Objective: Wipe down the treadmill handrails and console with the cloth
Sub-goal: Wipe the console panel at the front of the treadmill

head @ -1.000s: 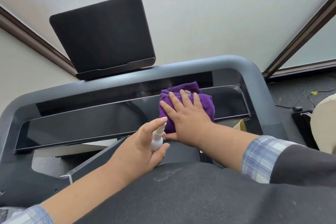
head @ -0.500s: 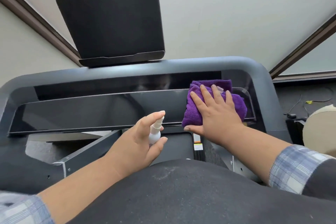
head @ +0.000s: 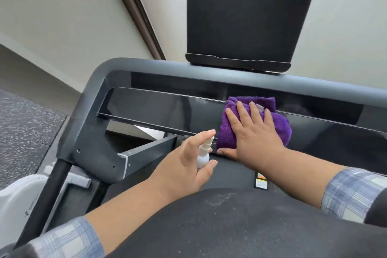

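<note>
Purple cloth (head: pixel 280 123), plaid sleeves (head: pixel 354 190).

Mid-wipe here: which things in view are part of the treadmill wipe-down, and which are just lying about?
Part of the job:
- purple cloth, pressed flat by the right hand
- glossy console panel under it
- grey handrail frame
- small white spray bottle, held in the left hand

Just lying about:
- black tablet holder above the console
- white object at lower left
- speckled floor

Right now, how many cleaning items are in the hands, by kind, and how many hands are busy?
Purple cloth: 1, pressed flat on the console panel by the right hand
White spray bottle: 1, held by the left hand
Busy hands: 2
Total cleaning items: 2
</note>
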